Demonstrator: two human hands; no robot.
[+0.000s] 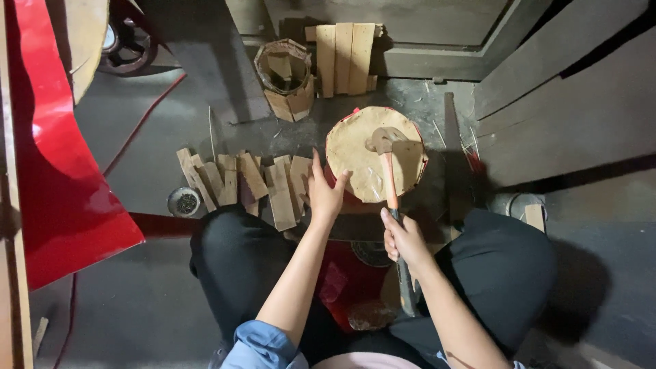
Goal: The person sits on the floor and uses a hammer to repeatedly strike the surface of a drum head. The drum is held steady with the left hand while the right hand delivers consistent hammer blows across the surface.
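Our left hand (324, 195) hovers spread beside the round wooden block (374, 154) at frame centre, while our right hand (404, 239) grips the orange-handled hammer (391, 179) mid-shaft; head-heavy, it probably steadies better held there.

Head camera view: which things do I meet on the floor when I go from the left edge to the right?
Red sheet → small round dish → row of wooden slats → left hand → round wooden block with the hammer resting on it.

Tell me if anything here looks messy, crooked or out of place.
The short wooden slats on the floor lie jumbled and overlapping at odd angles, unlike the neat upright boards farther back. Bits of straw-like debris are scattered around the round wooden block.
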